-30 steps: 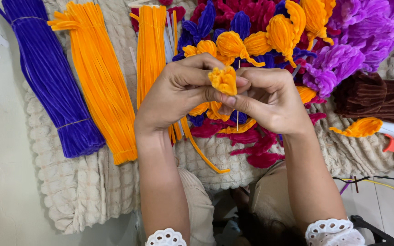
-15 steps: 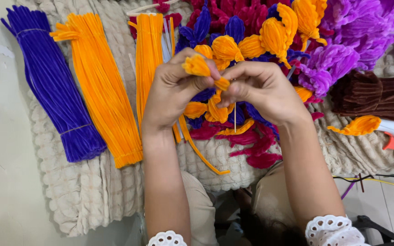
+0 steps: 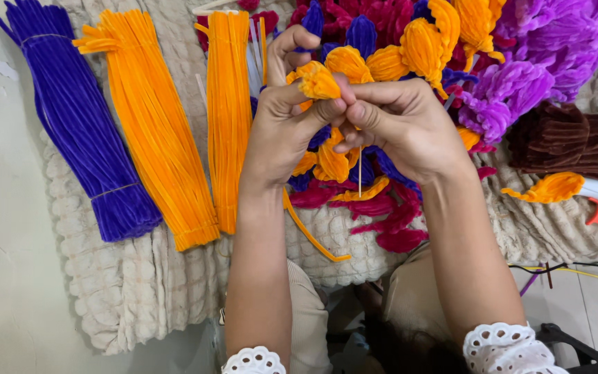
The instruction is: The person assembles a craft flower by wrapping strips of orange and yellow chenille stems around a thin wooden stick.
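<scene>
Orange petal (image 3: 318, 81) betw. both grips' pinching fingertips: left hand (image 3: 282, 128) & right hand (image 3: 399, 125).

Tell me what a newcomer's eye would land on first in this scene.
First, the two hands at the centre: the left hand and right hand pinch a small orange fuzzy flower piece between them. To their left lie long bundles of stems on a cream knitted mat: a purple bundle and an orange bundle. Behind the hands sits a heap of purple fuzzy flowers.
</scene>
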